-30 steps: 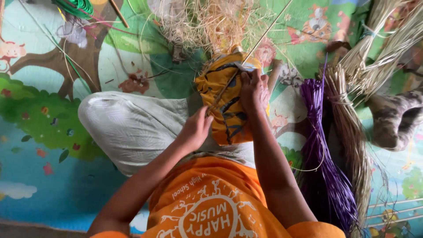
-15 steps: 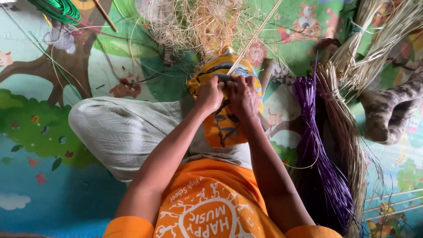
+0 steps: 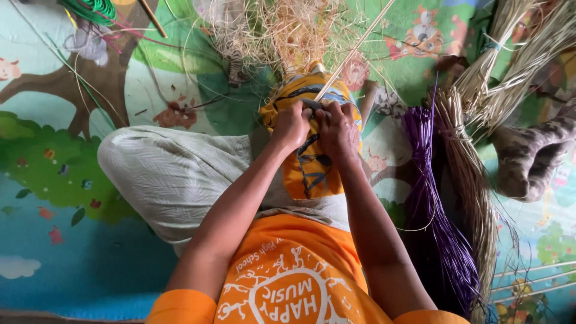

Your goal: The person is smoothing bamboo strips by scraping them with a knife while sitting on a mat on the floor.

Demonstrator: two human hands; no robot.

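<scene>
1. Person seated on a painted play mat (image 3: 54, 180) with a tree-and-animal print; pale trouser knee (image 3: 174, 174) folded out to the person's left, orange shirt at the near edge of the view.
2. Work piece — a yellow-orange woven basket (image 3: 309, 174) with dark bands, resting on the lap near the middle of the mat, its far end pointing toward the mat's far edge.
3. Left hand (image 3: 292, 125) closed in a fist on the basket's upper part, fingers curled over the dark weaving strand there.
4. Right hand (image 3: 337, 129) just beside the left, touching it, also clenched on the same dark strand at the top of the basket.
5. A thin pale cane stick (image 3: 354, 51) rises from between the two hands and slants away toward the far right; which hand pinches it, cannot tell.
6. Loose tangle of pale straw fibres (image 3: 282, 30) lies on the mat just beyond the basket, at the far edge.
7. Purple fibre bundle (image 3: 429, 198) stretched along the mat on the person's right, beside a tan reed bundle (image 3: 474, 198) — the two touching along their length.
8. More tied tan reed sheaves (image 3: 510, 54) at the far right corner.
9. Green cord coil (image 3: 90, 9) at the far left corner, well apart from the hands.
</scene>
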